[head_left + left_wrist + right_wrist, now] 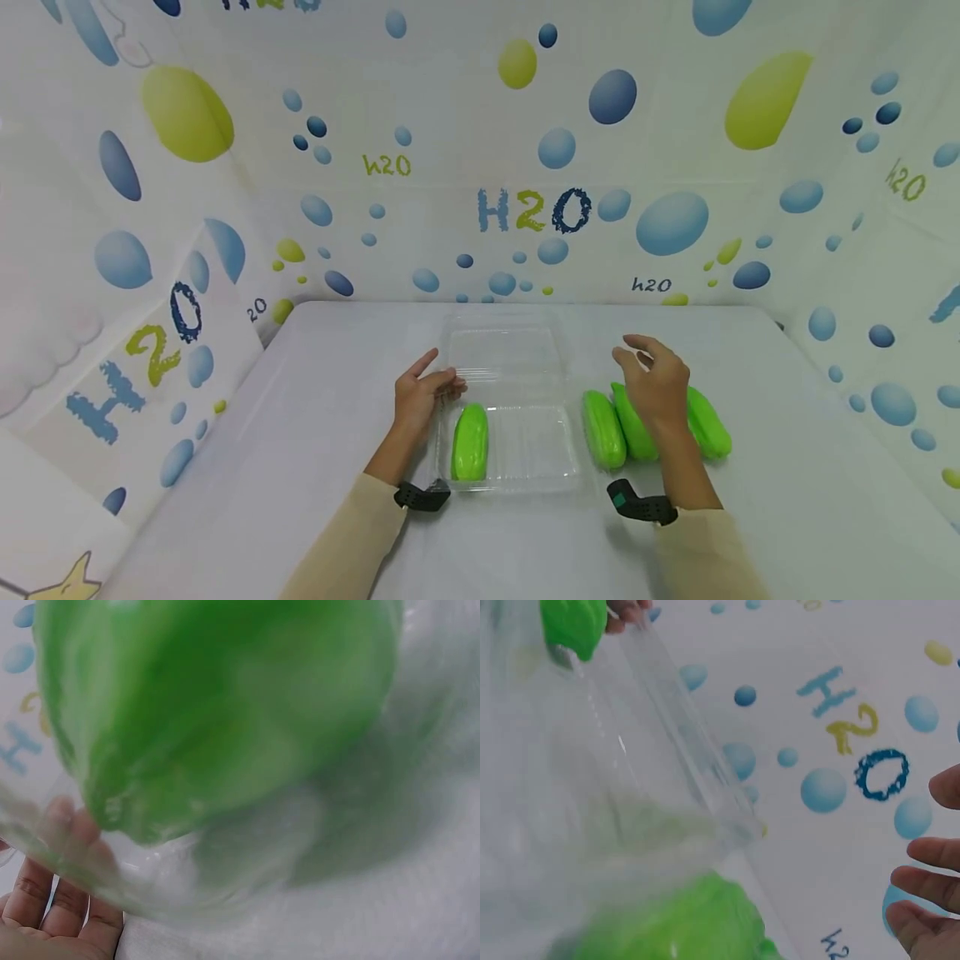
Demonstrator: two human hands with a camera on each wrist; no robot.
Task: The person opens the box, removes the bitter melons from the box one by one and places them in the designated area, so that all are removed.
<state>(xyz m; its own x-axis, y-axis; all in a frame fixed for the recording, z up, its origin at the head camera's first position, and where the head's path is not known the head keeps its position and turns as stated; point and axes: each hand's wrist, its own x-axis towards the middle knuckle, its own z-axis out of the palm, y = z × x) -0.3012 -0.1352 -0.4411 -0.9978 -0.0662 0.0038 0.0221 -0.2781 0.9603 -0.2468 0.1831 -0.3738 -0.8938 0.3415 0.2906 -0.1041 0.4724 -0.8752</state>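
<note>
A clear plastic clamshell box [531, 482] lies with its lid [502, 346] folded back. At the left of its base sits one glossy green, elongated vegetable-shaped piece [470, 442], its tapered end large in the left wrist view [217, 712]. My left hand [420, 396] is at the box's left edge near the hinge, and its extended fingers [67, 900] show beside the clear wall. Over a row of similar green pieces [603, 429] hovers my right hand [656, 379], its fingers apart with nothing between them. It partly hides the row.
A white-covered table [300, 467] bears everything. Behind it and at both sides hangs a white curtain [450, 92] with blue and yellow-green drops and H2O lettering. The row of green pieces stands just right of the box.
</note>
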